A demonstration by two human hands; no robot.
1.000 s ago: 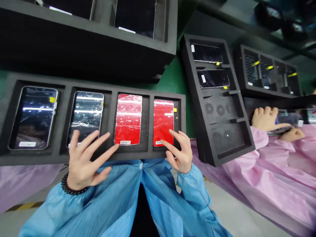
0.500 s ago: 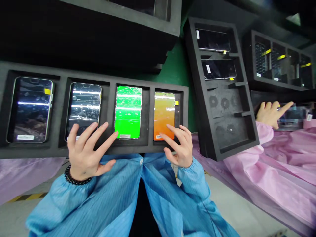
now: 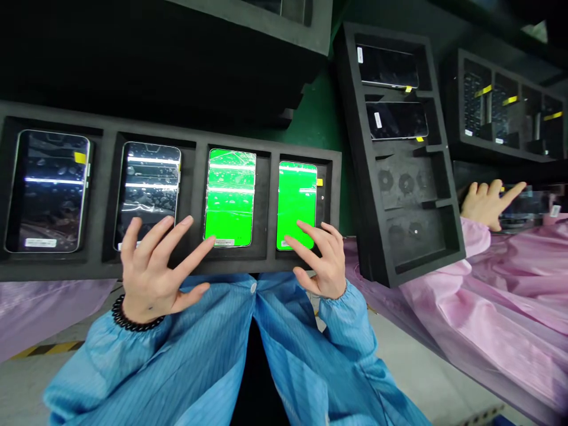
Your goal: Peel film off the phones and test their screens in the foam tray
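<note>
- Green bench top (image 3: 315,118) behind, pale floor (image 3: 390,343) below, on the head cam, my only view.
- Dark foam tray (image 3: 239,266) in front of the wearer; 3rd phone (image 3: 231,204) and 4th phone (image 3: 295,192) from L lie in own slots, both lit green.
- L hand (image 3: 153,281): fingers spread, nothing pinched, index tip at 3rd phone's near L corner; contact hard to confirm.
- R hand (image 3: 327,260): loosely spread, no pinch, index & middle tips at 4th phone's lower screen.
- I'd expect both phones light, stiff, film-slick, glass fragile; best hold = long side edges, mid-length, via slot gap on R.
- Both face up, label end twd wearer, long axis running approx. straight away from the body.
</note>
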